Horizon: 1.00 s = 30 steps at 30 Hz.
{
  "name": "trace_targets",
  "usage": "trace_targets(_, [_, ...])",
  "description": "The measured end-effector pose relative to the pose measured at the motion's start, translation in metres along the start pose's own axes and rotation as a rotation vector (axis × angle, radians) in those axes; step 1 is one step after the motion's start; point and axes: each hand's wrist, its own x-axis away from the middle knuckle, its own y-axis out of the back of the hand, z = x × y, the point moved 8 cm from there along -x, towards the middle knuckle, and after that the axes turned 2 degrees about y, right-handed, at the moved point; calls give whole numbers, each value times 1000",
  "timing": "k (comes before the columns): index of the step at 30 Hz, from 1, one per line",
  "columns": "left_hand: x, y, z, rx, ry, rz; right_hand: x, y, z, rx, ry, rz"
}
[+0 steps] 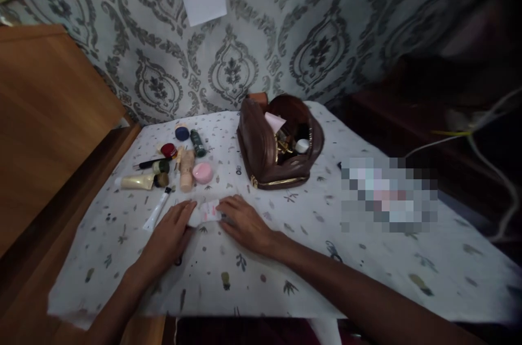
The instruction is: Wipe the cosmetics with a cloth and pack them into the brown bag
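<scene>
A small white tube with pink print (210, 211) lies level just above or on the cloth between my hands. My left hand (174, 225) is closed on its left end, and my right hand (244, 224) has its fingers curled over the right end. Next to my left hand is a slim white tube with a black cap (157, 209). Beyond my hands stand or lie a beige bottle (186, 171), a pink round jar (203, 173), a cream tube with a gold cap (136, 182) and a dark green bottle (198, 143).
A brown cosmetic bag (259, 141) stands unzipped at the back, with several items inside. Also on the printed tablecloth (277, 285) are a blue-lidded jar (181, 133), a red-lidded jar (168, 150) and a blurred-out object (387, 193). Wooden furniture (53, 111) borders the left side.
</scene>
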Motion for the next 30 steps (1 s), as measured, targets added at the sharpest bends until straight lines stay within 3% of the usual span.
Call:
trace_targets(6, [-11, -2, 19, 264, 32, 29, 1, 0, -2, 24, 8, -15])
trace_targets(11, [-18, -3, 48, 532, 426, 90, 3, 14, -10, -154, -56, -145])
trace_targets(13, [-23, -4, 45, 636, 475, 124, 4, 18, -14, -312, -92, -174])
trace_targets(16, [-34, -1, 31, 697, 416, 137, 3, 13, -23, -660, -207, -137])
trace_targets(20, [-49, 4, 12, 441, 266, -7, 4, -1, -30, -988, -364, -103])
trace_targets(25, [-52, -20, -39, 69, -47, -61, 4, -10, -41, -1093, -517, -126])
trace_targets(30, [-46, -24, -57, -17, -132, -125, 1, -16, -44, -1182, -550, -83])
